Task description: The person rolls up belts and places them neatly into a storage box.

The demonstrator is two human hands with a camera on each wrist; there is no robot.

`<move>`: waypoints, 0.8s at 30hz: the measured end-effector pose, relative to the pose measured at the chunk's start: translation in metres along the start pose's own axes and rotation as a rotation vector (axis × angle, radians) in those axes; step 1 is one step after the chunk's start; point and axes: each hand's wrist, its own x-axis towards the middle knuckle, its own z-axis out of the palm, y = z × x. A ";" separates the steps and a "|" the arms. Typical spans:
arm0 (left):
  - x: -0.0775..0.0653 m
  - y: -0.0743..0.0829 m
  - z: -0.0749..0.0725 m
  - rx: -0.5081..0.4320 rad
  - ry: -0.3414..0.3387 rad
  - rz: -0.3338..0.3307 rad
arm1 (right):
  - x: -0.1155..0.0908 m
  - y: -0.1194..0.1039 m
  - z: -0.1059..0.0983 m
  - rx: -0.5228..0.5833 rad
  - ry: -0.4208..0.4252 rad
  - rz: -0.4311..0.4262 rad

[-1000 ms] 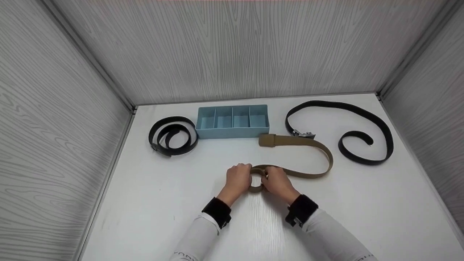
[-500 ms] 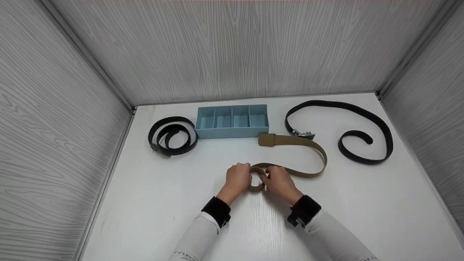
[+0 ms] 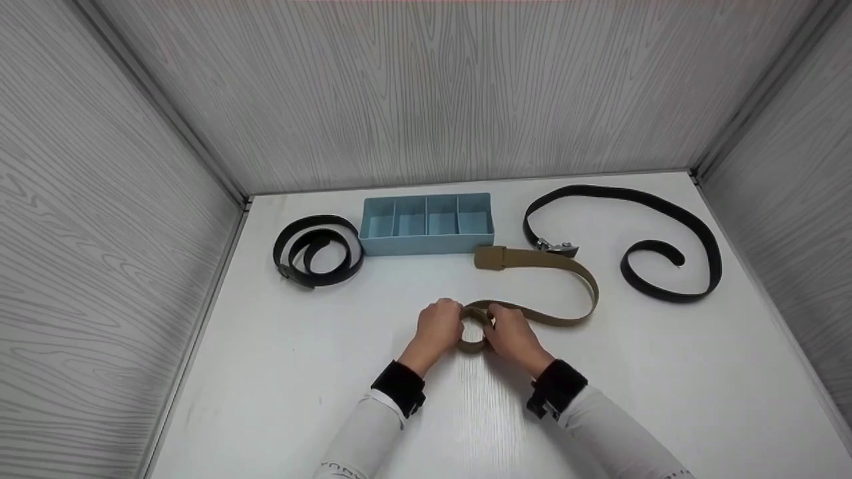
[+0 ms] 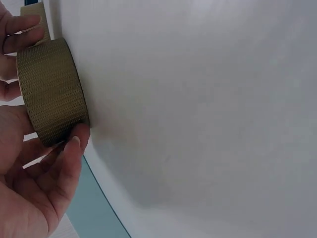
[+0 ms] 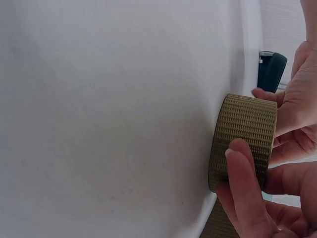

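A tan webbing belt point(image 3: 556, 259) stands on its edge on the table, one end rolled into a ring between the two hands. From the ring its strap bends out to the right and curves back to a tan buckle point(image 3: 489, 257). My left hand point(image 3: 439, 327) pinches the ring's left side; in the left wrist view the thumb and fingers hold the woven roll point(image 4: 53, 91). On the other side my right hand point(image 3: 515, 338) pinches the roll, and the right wrist view shows its fingers around the woven band point(image 5: 245, 121).
A blue four-slot box point(image 3: 426, 245) stands at the back, just behind the tan buckle. Left of it lies a coiled black belt point(image 3: 319, 278). A second black belt point(image 3: 672, 206) with a metal buckle point(image 3: 558, 247) curves over the right side. Grey panels enclose the white table point(image 3: 299, 372).
The tan strap's right-hand curve has drawn in slightly to the left. My right hand's fingers have shifted a little on the roll, while the left hand stays nearly in place.
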 end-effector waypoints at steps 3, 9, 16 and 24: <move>0.001 -0.001 -0.001 0.016 0.002 0.049 | 0.002 0.000 -0.001 -0.041 0.008 -0.026; 0.001 -0.002 -0.001 0.038 0.023 0.116 | 0.006 0.000 -0.001 -0.124 0.033 -0.092; 0.001 -0.001 0.004 0.126 0.041 0.131 | 0.006 0.005 0.000 -0.123 0.058 -0.182; -0.002 -0.001 0.006 0.098 0.026 0.040 | 0.000 0.006 -0.001 -0.074 0.027 0.001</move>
